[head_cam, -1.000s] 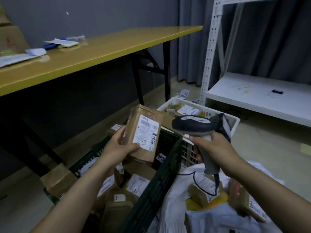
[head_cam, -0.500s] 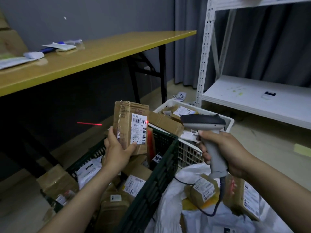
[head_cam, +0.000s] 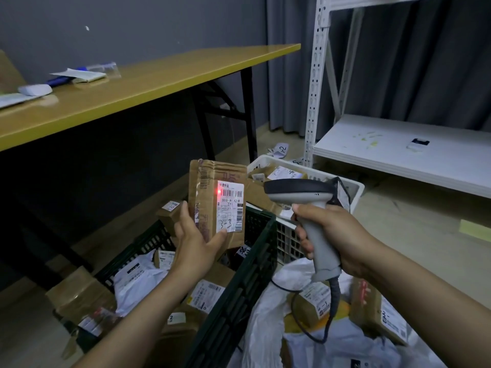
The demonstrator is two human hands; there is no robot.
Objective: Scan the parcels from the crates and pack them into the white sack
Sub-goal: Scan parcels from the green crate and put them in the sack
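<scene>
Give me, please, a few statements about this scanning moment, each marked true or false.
1. The left hand holds a brown parcel upright, its label facing the camera. True.
2. A red light spot falls on the left edge of that label. True.
3. The right hand is empty. False: it grips the scanner.
4. The white sack holds nothing yet. False: several packed parcels already lie in it.
5. The brown parcel rests on the yellow table. False: it is held up above the dark green crate.
</scene>
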